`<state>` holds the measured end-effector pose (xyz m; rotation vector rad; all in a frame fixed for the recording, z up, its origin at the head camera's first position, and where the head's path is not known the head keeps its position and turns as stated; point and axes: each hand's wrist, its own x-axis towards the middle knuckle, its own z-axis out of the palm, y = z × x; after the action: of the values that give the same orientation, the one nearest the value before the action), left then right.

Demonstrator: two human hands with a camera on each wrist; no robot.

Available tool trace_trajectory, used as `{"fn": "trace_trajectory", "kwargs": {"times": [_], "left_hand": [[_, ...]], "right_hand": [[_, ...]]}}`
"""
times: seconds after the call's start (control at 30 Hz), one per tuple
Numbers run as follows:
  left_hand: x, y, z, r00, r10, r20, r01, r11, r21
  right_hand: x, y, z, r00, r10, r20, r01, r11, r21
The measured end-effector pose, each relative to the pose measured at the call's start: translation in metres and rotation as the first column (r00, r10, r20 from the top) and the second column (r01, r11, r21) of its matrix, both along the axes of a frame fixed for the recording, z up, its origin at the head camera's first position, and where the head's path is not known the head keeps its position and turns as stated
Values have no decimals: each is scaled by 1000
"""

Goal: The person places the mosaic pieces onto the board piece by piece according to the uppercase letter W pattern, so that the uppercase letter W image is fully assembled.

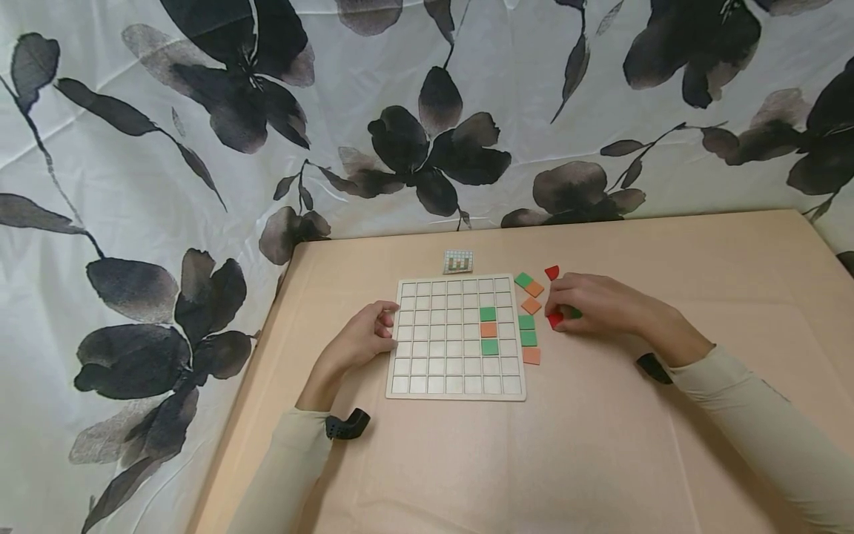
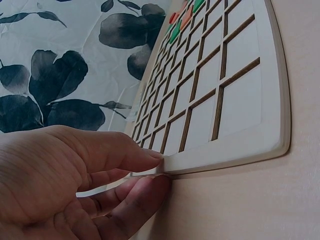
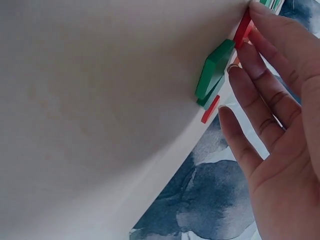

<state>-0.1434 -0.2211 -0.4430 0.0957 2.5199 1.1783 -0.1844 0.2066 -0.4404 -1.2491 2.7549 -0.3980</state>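
Note:
My left hand [image 1: 360, 334] pinches the left edge of a white gridded board [image 1: 457, 397], the thumb on its rim [image 2: 225, 159] and fingers at the side below. To the board's right, my right hand [image 1: 594, 304] holds a small red tile [image 3: 243, 27] between thumb and fingertips, close to the tabletop. Partly under that hand is a green tile [image 3: 215, 70], with another red tile [image 3: 210, 109] beyond it. On the grid, an orange tile [image 1: 488, 329] sits between a green tile [image 1: 488, 314] and another green tile [image 1: 490, 347] in one column.
Several loose green and orange tiles lie along the board's right side, among them an orange tile [image 1: 531, 305] and a green tile [image 1: 526, 322]. Behind the board is a small patterned card [image 1: 458, 261]. A floral cloth [image 1: 373, 74] hangs past the table's [image 1: 600, 460] far edge.

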Motion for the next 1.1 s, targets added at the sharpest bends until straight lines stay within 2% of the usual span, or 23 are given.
{"fn": "trace_trajectory", "kwargs": {"times": [0.27, 0.57, 0.8, 1.1], "left_hand": [[0, 0, 0, 1000, -9, -8, 9, 1000, 1], [-2, 0, -2, 1000, -17, -11, 17, 1000, -5], [-3, 0, -1, 1000, -12, -7, 12, 1000, 2], [-2, 1, 1, 1000, -11, -2, 10, 1000, -4]], "right_hand": [[-5, 0, 1, 998, 16, 59, -15, 1000, -3], [-7, -2, -1, 1000, 12, 3, -12, 1000, -18], [-8, -1, 0, 1000, 9, 2, -9, 1000, -18], [-8, -6, 7, 999, 40, -12, -41, 997, -67]]}}
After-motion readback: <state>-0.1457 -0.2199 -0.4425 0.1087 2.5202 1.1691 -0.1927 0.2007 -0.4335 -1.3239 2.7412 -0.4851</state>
